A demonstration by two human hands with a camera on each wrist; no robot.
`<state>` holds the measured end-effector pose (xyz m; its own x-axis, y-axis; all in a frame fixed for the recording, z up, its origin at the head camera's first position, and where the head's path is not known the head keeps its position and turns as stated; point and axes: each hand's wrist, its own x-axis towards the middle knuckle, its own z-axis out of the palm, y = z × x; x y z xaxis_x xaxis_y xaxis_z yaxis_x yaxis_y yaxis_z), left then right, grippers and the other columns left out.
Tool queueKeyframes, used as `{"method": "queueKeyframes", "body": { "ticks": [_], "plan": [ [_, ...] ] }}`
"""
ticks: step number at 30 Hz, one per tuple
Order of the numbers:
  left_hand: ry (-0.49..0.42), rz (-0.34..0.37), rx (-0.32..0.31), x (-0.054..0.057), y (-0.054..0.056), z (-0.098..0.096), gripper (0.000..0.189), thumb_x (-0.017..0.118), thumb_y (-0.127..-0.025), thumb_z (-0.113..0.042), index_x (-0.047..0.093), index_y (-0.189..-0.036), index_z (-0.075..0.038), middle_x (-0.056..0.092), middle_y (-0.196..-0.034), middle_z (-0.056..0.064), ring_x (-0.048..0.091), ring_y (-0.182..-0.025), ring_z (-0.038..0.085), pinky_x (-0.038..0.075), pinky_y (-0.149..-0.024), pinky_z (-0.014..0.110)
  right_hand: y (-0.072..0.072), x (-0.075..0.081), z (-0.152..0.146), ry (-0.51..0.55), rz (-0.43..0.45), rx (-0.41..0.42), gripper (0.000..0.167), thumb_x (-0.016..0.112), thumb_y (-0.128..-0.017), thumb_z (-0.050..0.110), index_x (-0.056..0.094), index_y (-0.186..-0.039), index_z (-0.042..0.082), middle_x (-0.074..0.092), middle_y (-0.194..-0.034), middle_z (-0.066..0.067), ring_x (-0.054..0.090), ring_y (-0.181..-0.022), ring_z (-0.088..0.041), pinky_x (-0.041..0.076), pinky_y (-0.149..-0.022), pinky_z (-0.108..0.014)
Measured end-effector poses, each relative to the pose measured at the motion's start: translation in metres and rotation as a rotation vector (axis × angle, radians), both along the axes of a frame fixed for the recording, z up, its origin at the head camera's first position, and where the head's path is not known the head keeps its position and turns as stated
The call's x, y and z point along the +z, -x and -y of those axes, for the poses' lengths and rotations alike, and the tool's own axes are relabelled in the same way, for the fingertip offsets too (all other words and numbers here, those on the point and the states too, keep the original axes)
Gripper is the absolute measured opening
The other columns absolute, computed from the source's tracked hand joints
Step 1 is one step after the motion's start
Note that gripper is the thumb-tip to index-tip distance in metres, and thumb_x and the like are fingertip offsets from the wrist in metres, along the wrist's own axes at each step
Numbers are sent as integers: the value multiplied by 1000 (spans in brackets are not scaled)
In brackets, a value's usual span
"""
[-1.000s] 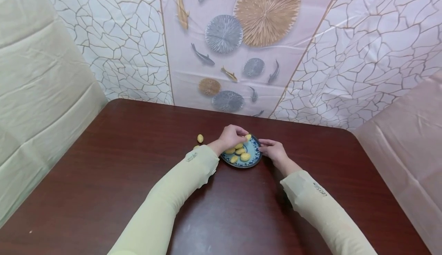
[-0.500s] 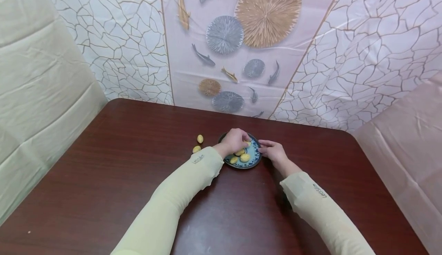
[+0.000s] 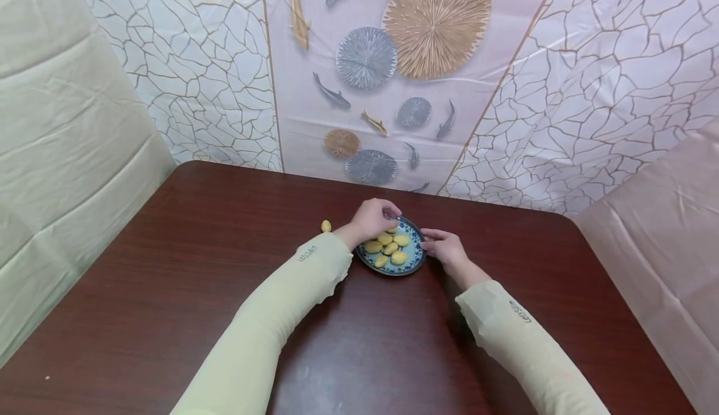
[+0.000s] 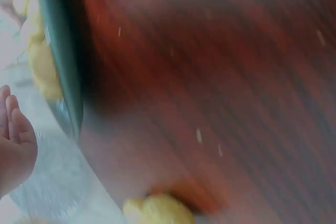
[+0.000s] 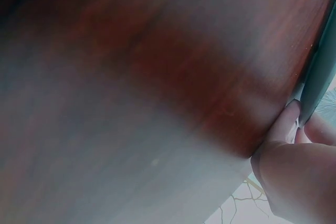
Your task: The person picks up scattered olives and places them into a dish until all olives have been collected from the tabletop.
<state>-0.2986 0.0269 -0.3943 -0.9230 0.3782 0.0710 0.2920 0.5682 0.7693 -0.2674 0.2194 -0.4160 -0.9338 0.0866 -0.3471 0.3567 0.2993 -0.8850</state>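
A round blue-and-white plate (image 3: 415,259) with a patterned rim stands on the dark table, bearing several small yellow oval pieces (image 3: 399,257) that look like little lemons. Over the plate's far left side is my left hand (image 3: 372,220), its fingers loosely bent; in the left wrist view the left hand (image 4: 18,145) shows no piece in its fingers. At the plate's right edge, my right hand (image 3: 447,249) grips the rim. The right wrist view shows the thumb (image 5: 287,121) and fingers on either side of the plate's edge (image 5: 319,74).
A loose yellow piece (image 3: 326,226) lies on the table (image 3: 236,228) left of the plate. My left sleeve (image 3: 298,278) covers part of the tabletop. Behind the table's far edge hangs a patterned cloth (image 3: 314,153).
My left hand has lowered a yellow piece onto the plate, let it go and drawn back leftward. The second loose piece is now behind the left sleeve. My right hand keeps its place.
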Motion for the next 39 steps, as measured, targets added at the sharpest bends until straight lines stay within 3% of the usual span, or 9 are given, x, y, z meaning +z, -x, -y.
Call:
{"method": "queueKeyframes", "body": {
  "ticks": [5, 10, 15, 23, 30, 39],
  "plan": [
    [-53, 14, 48, 8, 5, 25, 27, 67, -86, -16, 67, -110, -4, 69, -105, 10, 63, -98, 21, 49, -87, 31, -2, 2, -1, -3, -2, 8, 44, 55, -90, -1, 49, -134, -1, 56, -128, -21, 56, -81, -1, 50, -72, -16],
    [-43, 45, 99, 16, 6, 53, 30, 68, -85, -20, 67, -110, -4, 68, -106, 10, 61, -98, 22, 49, -84, 31, -3, 3, -2, 1, -1, 8, 45, 55, -90, -2, 48, -134, -2, 56, -128, -20, 56, -81, 0, 50, -71, -15],
    [-13, 68, 121, 17, 5, 77, 29, 68, -85, -20, 67, -109, -4, 67, -108, 11, 61, -100, 23, 49, -84, 33, -4, 3, -2, 10, -2, 14, 44, 55, -90, -1, 48, -134, -3, 57, -126, -20, 57, -80, 0, 50, -70, -15],
    [68, 79, 144, 5, 0, 107, 28, 68, -84, -21, 67, -106, -3, 66, -108, 13, 58, -102, 25, 46, -90, 36, -4, 3, -1, 2, 13, 14, 44, 54, -90, -1, 48, -134, -1, 56, -127, -19, 57, -82, -2, 50, -70, -15],
    [117, 98, 150, -12, -5, 124, 27, 69, -83, -21, 67, -101, -1, 68, -101, 13, 59, -91, 23, 48, -81, 32, -1, 3, -1, -17, 25, 25, 44, 53, -92, 1, 48, -135, 2, 52, -132, -20, 56, -91, -7, 51, -81, -21],
    [133, 89, 142, -18, -13, 128, 24, 69, -82, -18, 65, -97, 1, 67, -93, 12, 62, -91, 23, 48, -84, 31, 0, 1, 0, -12, 1, 30, 45, 54, -90, 0, 47, -135, -1, 54, -127, -18, 54, -78, 1, 48, -68, -14]
  ]
}}
